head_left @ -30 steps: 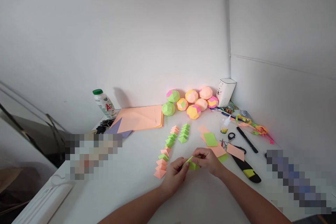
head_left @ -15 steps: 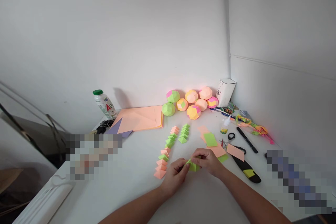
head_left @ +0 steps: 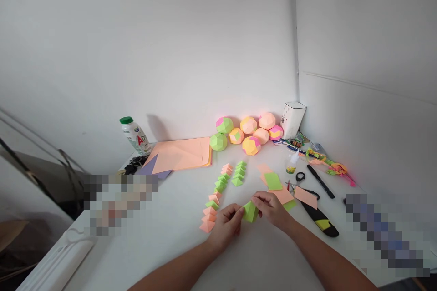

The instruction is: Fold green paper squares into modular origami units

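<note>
A small green piece of folded paper (head_left: 251, 212) is held between my two hands above the table. My left hand (head_left: 227, 223) pinches its left side between thumb and fingers. At its upper right, my right hand (head_left: 269, 207) grips the paper with closed fingertips, which hide part of that edge. Just left of my hands runs a row of folded peach and green paper pieces (head_left: 221, 185), nested one behind another. A shorter row of green folded pieces (head_left: 240, 173) stands beside it. Flat peach and green paper sheets (head_left: 273, 181) lie beyond my right hand.
Faceted paper balls (head_left: 251, 145) are grouped by the wall. Large peach sheets (head_left: 180, 152) lie at back left near a white bottle (head_left: 134, 135). To the right are a glue bottle (head_left: 292, 162), scissors (head_left: 300, 176), a black pen (head_left: 321, 181) and a black-and-yellow cutter (head_left: 321, 222).
The green paper has turned between my hands, and more of its folded face shows. My right hand has shifted its fingers along the upper right edge.
</note>
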### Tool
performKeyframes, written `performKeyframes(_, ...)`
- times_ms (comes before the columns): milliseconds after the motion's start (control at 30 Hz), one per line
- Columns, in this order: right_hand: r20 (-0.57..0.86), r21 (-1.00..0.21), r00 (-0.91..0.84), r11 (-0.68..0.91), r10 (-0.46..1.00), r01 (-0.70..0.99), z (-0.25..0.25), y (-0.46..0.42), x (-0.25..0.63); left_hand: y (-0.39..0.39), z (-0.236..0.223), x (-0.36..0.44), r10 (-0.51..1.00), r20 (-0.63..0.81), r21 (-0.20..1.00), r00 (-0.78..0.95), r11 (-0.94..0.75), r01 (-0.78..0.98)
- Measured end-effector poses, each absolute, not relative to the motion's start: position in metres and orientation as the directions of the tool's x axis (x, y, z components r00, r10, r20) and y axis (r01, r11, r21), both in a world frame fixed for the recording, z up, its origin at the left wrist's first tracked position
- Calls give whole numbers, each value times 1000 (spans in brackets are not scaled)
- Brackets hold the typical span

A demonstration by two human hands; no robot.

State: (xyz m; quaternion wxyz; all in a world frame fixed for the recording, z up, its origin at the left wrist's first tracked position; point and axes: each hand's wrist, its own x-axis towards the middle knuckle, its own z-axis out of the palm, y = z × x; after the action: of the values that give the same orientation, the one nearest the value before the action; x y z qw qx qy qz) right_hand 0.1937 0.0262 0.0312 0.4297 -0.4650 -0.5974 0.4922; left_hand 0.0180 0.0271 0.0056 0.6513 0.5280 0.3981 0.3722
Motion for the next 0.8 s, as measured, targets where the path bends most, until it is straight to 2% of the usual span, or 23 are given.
performKeyframes(233, 75, -966, -234, 129, 969, 226, 25, 27, 194, 26, 8, 17, 900, -122, 984, 418, 165, -68)
performKeyframes(433, 8, -986, -191, 39, 982, 164, 24, 26, 193, 28, 5, 19, 909, -119, 965, 399, 201, -170)
performKeyframes(600, -2, -973, -217, 48, 976, 226, 24, 27, 193, 30, 2, 20, 911, -114, 962, 396, 200, -184)
performKeyframes(800, -14, -978, -224, 33, 974, 204, 21, 28, 197, 32, -1, 20, 917, -108, 951, 385, 207, -227)
